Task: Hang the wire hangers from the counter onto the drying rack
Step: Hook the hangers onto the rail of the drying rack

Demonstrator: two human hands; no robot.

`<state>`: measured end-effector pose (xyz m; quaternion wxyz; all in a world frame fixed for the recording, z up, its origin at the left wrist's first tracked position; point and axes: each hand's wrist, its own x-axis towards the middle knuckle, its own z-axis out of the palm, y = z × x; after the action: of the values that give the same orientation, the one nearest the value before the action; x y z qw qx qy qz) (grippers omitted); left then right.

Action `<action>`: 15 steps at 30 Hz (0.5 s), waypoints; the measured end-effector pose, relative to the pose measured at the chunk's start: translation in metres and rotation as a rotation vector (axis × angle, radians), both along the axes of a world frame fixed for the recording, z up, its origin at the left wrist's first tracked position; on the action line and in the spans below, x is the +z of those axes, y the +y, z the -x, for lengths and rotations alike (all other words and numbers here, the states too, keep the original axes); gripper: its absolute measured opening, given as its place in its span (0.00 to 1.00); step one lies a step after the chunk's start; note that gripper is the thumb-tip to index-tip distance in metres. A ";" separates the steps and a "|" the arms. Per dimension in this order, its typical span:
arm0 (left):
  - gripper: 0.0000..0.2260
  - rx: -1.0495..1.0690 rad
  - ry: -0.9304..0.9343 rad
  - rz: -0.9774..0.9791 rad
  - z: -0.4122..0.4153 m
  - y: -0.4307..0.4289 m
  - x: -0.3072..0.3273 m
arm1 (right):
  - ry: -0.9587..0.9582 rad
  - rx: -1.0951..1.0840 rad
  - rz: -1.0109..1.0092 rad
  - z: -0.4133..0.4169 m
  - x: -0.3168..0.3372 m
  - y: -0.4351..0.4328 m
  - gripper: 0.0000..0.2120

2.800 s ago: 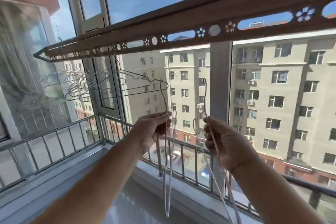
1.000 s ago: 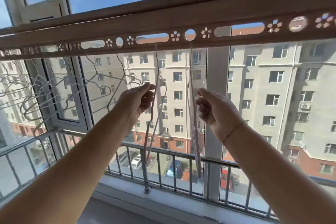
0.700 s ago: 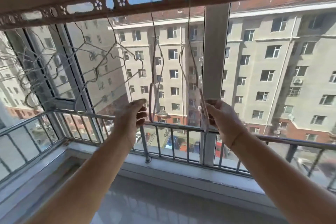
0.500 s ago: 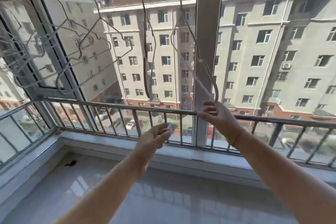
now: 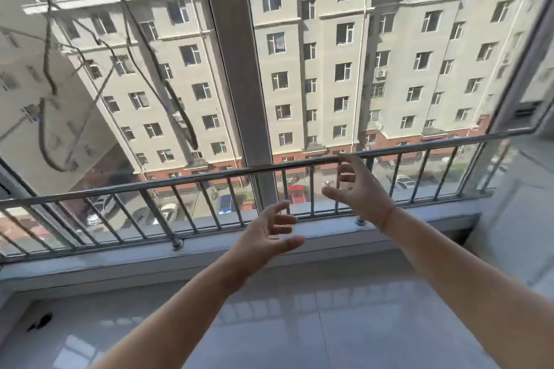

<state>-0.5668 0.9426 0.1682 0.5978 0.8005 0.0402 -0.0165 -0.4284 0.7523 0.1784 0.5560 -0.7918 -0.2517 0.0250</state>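
We see thin dark wire hangers point(image 5: 186, 126) dangling upper left, blurred, tops cut off; our left hand point(image 5: 266, 237) and right hand point(image 5: 356, 192) spread wide, empty.

Nothing to read here. Beyond the fingers point(image 5: 349, 160), the building front point(image 5: 329, 39) shows no legible sign, label or number.

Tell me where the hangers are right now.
Head view, upper left: the hangers dangle left of the window post, above the railing.
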 end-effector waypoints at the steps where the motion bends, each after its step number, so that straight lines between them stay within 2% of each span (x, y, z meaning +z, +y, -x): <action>1: 0.33 -0.026 -0.003 0.000 -0.009 -0.013 0.000 | 0.002 -0.019 -0.001 -0.004 0.000 -0.016 0.37; 5: 0.36 -0.093 -0.015 0.021 -0.048 -0.074 -0.001 | 0.008 -0.114 0.002 -0.020 -0.003 -0.088 0.37; 10: 0.32 -0.206 0.013 0.071 -0.092 -0.168 -0.009 | 0.024 -0.271 0.021 -0.036 -0.012 -0.191 0.39; 15: 0.34 -0.303 0.012 0.082 -0.131 -0.275 -0.018 | 0.031 -0.378 0.033 -0.043 -0.018 -0.298 0.39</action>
<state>-0.4359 0.6681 0.1498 0.6203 0.7722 -0.0781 -0.1131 -0.3850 0.4541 0.1606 0.5414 -0.8336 -0.0894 -0.0634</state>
